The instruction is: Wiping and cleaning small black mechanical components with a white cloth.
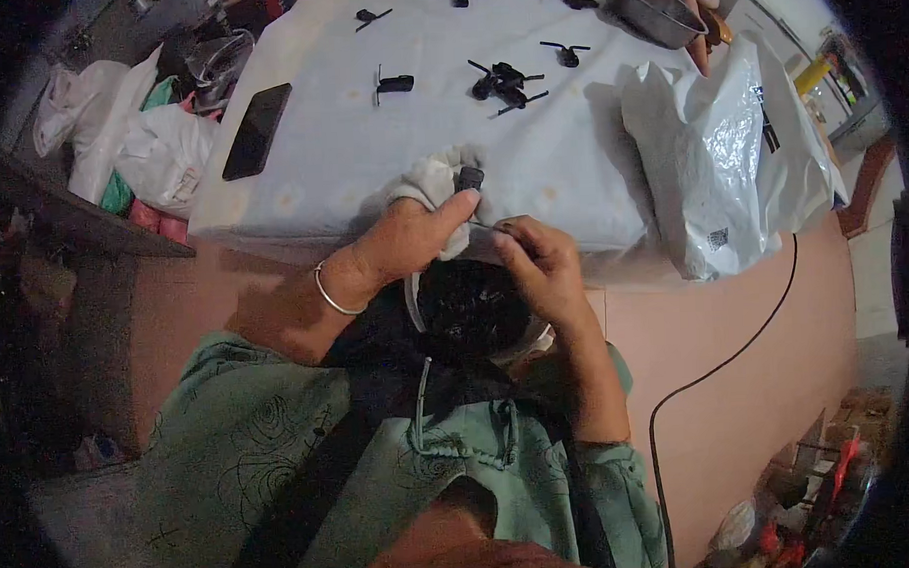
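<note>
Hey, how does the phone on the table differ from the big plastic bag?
The phone is dark; the bag is whitish. The phone lies flat; the bag bulges up, crumpled. The phone is smaller than the bag. Neither is in your left hand or right hand.

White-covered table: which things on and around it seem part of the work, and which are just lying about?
Seemingly in the work: black piece and white cloth at the left hand; thin rod at the right hand; loose black pieces; probably the container below.

Seemingly lying about: dark phone; white plastic bag; black cable.
</note>
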`<action>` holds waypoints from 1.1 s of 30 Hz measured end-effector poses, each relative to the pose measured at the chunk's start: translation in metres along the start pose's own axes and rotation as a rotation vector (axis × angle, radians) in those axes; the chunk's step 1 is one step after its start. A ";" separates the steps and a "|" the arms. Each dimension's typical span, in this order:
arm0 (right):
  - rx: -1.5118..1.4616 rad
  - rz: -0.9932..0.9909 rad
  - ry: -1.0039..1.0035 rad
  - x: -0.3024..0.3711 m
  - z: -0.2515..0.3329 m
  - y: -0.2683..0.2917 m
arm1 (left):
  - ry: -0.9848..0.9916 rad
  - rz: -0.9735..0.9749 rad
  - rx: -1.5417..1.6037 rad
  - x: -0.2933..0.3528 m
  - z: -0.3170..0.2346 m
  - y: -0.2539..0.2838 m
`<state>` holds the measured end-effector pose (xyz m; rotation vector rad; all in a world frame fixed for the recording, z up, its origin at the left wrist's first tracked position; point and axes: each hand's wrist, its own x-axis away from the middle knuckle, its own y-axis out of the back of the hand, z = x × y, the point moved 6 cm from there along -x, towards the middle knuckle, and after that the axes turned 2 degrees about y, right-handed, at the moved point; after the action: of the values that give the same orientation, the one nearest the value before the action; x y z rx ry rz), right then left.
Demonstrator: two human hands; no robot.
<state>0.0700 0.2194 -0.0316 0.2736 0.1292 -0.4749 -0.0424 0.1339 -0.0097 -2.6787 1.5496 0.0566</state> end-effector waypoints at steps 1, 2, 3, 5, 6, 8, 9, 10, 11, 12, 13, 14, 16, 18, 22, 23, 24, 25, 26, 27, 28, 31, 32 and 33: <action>0.024 -0.042 0.066 0.000 0.001 0.003 | 0.124 0.036 -0.204 0.002 -0.002 -0.001; 0.048 -0.083 0.132 0.000 0.002 0.006 | 0.249 0.072 -0.408 0.004 0.001 0.000; 0.047 -0.082 0.130 -0.001 -0.001 0.004 | 0.252 0.072 -0.407 0.004 0.005 0.000; -0.028 -0.146 0.211 -0.002 0.001 0.004 | 0.051 0.178 -0.487 0.006 0.002 -0.014; -0.027 -0.149 0.208 -0.001 0.003 0.003 | 0.051 0.181 -0.486 0.008 0.001 -0.017; -0.157 -0.113 0.064 -0.001 0.001 0.001 | -0.122 0.193 -0.350 0.013 -0.020 -0.028; -0.157 -0.114 0.062 -0.001 0.000 0.001 | -0.121 0.194 -0.349 0.012 -0.019 -0.029; -0.147 -0.125 0.077 -0.002 0.000 0.001 | -0.109 0.187 -0.326 0.011 -0.017 -0.029; -0.137 -0.136 0.093 -0.003 0.000 0.002 | -0.097 0.180 -0.304 0.009 -0.015 -0.029; -0.138 -0.137 0.094 -0.004 0.000 0.002 | -0.097 0.180 -0.305 0.008 -0.016 -0.028; -0.091 -0.127 0.102 -0.003 0.001 0.001 | -0.017 0.172 -0.308 0.007 -0.013 -0.027; -0.045 -0.118 0.110 -0.002 0.003 0.001 | 0.063 0.164 -0.312 0.006 -0.010 -0.025; 0.004 -0.119 0.129 -0.003 0.000 -0.001 | -0.077 0.173 -0.427 0.007 -0.010 -0.028; 0.052 -0.114 0.149 -0.003 -0.002 -0.004 | -0.217 0.176 -0.541 0.013 -0.010 -0.033; 0.016 -0.139 0.153 -0.003 -0.007 -0.011 | -0.428 0.065 -0.749 0.017 -0.013 -0.037; 0.043 -0.170 0.172 -0.003 -0.007 -0.012 | -0.419 0.065 -0.757 0.016 -0.012 -0.036; 0.043 -0.168 0.175 -0.002 -0.006 -0.011 | -0.420 0.062 -0.758 0.018 -0.013 -0.036; 0.074 -0.143 0.159 -0.002 -0.004 -0.010 | -0.371 0.070 -0.703 0.020 -0.012 -0.034; 0.104 -0.118 0.144 -0.002 -0.002 -0.010 | -0.323 0.077 -0.648 0.021 -0.012 -0.032; 0.103 -0.116 0.144 -0.001 -0.001 -0.007 | -0.322 0.075 -0.649 0.023 -0.016 -0.032; 0.042 -0.053 0.135 -0.001 -0.001 -0.007 | -0.134 0.122 -0.501 0.020 -0.012 -0.029; 0.013 0.008 0.127 -0.003 -0.001 -0.009 | -0.057 0.195 -0.489 0.018 -0.006 -0.028; 0.046 0.000 0.125 -0.003 -0.001 -0.009 | -0.165 0.230 -0.627 0.019 -0.007 -0.031; 0.046 0.002 0.126 -0.003 0.000 -0.012 | -0.164 0.228 -0.628 0.018 0.000 -0.029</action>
<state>0.0615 0.2109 -0.0336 0.3487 0.2407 -0.4589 -0.0081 0.1332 -0.0096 -2.7784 2.0367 0.8846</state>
